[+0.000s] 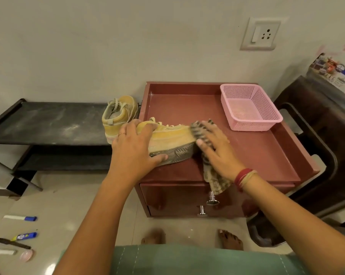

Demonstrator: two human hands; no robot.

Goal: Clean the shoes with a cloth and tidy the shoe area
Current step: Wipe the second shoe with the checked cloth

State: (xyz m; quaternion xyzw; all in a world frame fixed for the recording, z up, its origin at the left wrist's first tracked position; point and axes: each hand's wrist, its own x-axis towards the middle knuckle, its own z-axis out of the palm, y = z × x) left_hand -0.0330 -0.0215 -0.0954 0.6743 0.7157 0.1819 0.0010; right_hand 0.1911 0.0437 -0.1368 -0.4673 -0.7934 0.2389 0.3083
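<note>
A dusty yellow shoe (173, 135) lies tilted on its side on the red-brown cabinet top (263, 151), its grey sole facing me. My left hand (134, 149) grips its heel end, thumb on the sole. My right hand (215, 149) presses a striped grey cloth (213, 179) against the shoe's toe; the cloth's tail hangs over the cabinet's front edge. A second yellow shoe (118, 116) stands on the black shoe rack (48, 122) to the left, next to the cabinet.
A pink plastic basket (251, 108) sits at the back right of the cabinet top. Markers and small items (19, 237) lie scattered on the floor at lower left. A dark chair (314, 155) stands right of the cabinet. My bare feet are below.
</note>
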